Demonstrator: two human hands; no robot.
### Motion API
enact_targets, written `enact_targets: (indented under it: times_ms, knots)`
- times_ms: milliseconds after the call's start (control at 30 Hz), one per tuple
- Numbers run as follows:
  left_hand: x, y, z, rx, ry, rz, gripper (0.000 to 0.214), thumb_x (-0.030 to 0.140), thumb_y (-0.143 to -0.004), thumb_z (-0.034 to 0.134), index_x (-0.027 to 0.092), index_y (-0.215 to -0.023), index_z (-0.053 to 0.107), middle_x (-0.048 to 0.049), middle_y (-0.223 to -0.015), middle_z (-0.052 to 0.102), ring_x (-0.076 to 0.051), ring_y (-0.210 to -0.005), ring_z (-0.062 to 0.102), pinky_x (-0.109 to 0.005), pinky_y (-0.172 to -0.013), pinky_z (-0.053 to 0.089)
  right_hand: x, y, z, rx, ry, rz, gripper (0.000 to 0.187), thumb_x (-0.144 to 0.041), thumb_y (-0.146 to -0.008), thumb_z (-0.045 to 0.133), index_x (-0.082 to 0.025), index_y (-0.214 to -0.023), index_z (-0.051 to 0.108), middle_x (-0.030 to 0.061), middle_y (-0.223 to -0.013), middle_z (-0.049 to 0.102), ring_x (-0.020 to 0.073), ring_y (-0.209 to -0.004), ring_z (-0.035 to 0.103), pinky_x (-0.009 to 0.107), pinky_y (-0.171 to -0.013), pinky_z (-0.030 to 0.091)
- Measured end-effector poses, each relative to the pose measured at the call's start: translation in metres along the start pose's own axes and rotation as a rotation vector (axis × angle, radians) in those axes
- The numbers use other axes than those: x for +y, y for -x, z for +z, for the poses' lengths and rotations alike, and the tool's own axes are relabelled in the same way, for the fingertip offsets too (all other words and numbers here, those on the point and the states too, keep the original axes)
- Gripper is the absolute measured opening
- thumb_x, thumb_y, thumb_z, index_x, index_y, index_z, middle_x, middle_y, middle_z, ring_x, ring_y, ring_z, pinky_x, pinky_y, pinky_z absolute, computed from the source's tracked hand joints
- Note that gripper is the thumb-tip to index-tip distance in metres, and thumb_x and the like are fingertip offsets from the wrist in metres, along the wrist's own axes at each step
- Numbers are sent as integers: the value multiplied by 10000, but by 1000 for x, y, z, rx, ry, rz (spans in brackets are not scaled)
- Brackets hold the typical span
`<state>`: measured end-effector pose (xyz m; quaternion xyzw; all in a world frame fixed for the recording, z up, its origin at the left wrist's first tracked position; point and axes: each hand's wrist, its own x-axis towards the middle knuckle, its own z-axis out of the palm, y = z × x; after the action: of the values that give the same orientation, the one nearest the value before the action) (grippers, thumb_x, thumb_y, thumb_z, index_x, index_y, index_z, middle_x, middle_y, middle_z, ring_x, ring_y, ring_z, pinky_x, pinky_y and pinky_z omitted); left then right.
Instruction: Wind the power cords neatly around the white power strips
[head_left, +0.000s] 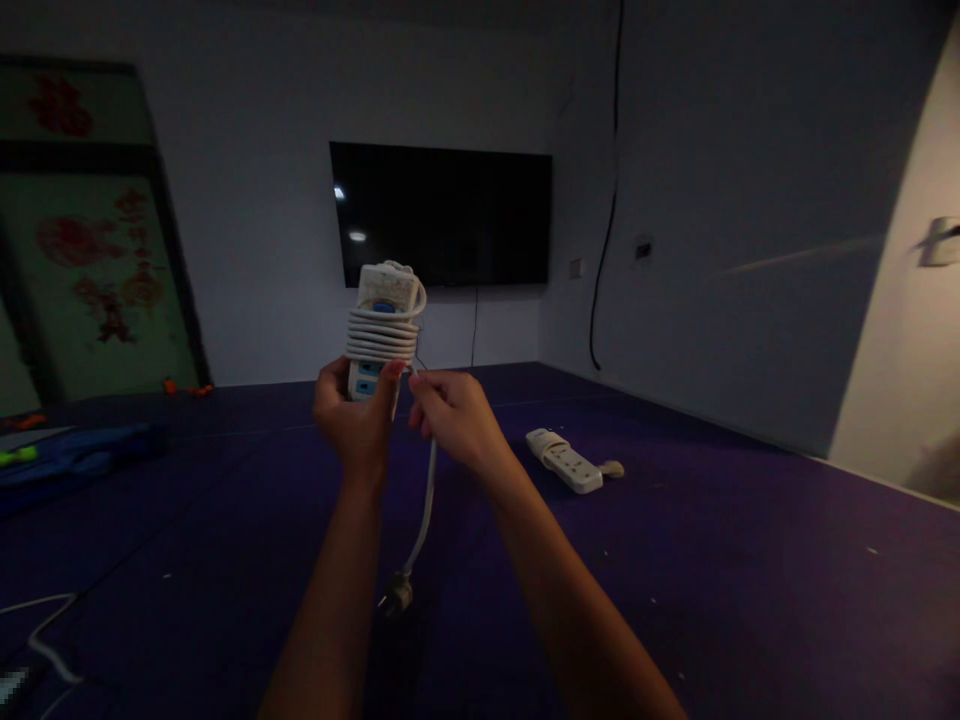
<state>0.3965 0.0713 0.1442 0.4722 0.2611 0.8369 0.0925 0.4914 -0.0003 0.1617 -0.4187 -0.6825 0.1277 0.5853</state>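
Observation:
A white power strip [387,287] with blue sockets is held upright in front of me. My left hand [358,412] is closed around its lower end, the thumb over the front. Several turns of white cord [381,337] are wound about the strip's middle. With its fingers pinched, my right hand [450,410] grips the cord just right of the strip. From there the loose end hangs down to a plug [397,596] with metal prongs.
A second power strip [576,467], cord wrapped round one end, lies on the purple floor [675,560] to the right. Blue cloth [97,455] lies at left, a white cable [46,645] at lower left. A television [450,215] hangs on the far wall.

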Motion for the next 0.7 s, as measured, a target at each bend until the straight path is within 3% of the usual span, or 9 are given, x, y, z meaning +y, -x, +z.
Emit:
enact_targets:
  times_ms: [133, 200, 333, 433, 700]
  knots:
    - [4, 2, -2, -20, -90, 10, 583, 547, -540, 781, 158, -939, 609, -41, -853, 664, -172, -735, 618, -283, -648, 454, -4, -2, -1, -102, -257, 179, 271, -206, -893, 424, -156, -649, 531, -16, -525, 597, 74, -366, 503, 179, -387, 324]
    - [5, 4, -2, -38, -148, 17, 576, 543, -545, 779, 176, -956, 612, -47, -882, 674, -189, -765, 626, -292, -664, 449, -5, -2, -1, -77, -282, 236, 252, -254, -888, 481, -150, -670, 556, -13, -530, 605, 69, -346, 496, 173, -359, 311]
    - [6, 11, -1, -97, -239, 105, 527, 473, -581, 779, 206, -1007, 620, -66, -947, 688, -224, -817, 636, -321, -714, 447, 0, -1, 0, 81, -202, 226, 398, -510, -782, 630, -143, -633, 592, -9, -479, 568, 59, -328, 453, 174, -348, 302]
    - [5, 17, 1, -125, -266, 208, 516, 436, -601, 775, 212, -1039, 617, -80, -969, 686, -241, -864, 634, -340, -769, 446, 8, -1, 0, 148, -123, 217, 507, -646, -691, 644, -142, -641, 628, 11, -481, 576, 72, -349, 458, 189, -361, 315]
    - [1, 21, 4, -157, -307, 379, 467, 473, -728, 686, 161, -1070, 626, -119, -966, 687, -251, -912, 640, -372, -823, 459, 13, -1, -3, 280, 22, 181, 559, -699, -682, 601, -163, -521, 605, 37, -472, 563, 115, -435, 513, 222, -407, 307]
